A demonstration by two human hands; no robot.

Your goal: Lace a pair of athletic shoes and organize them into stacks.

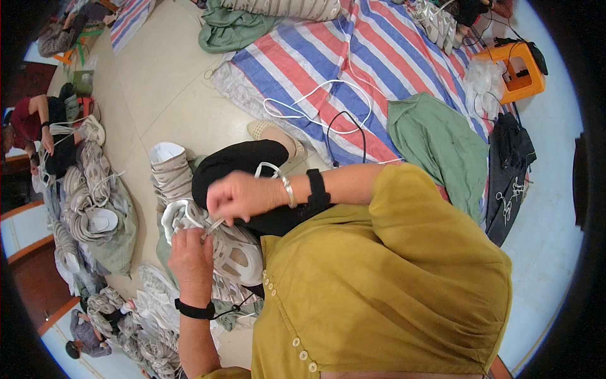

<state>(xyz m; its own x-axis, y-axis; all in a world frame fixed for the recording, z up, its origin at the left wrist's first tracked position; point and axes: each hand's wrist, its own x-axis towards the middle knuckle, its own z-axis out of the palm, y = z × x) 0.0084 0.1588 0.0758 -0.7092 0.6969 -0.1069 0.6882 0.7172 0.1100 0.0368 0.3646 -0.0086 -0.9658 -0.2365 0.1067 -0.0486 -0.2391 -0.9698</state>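
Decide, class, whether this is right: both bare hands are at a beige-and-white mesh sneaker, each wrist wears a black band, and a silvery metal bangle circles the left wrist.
Not quite: in the head view, the silvery metal bangle circles the right wrist, not the left. The beige-and-white mesh sneaker and black bands are as stated.

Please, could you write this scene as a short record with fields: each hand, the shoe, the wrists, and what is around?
Left hand: fingers curled at a pale lace above the shoe; exact grip unclear
Right hand: beside the left hand, near the lace; blurred, grip unclear
Shoe: grey and white, partly hidden by the hands
Wrists: a black band on the left; another black band and a pale bracelet on the right
Around: red, white and blue striped sheet; green cloth lying on it
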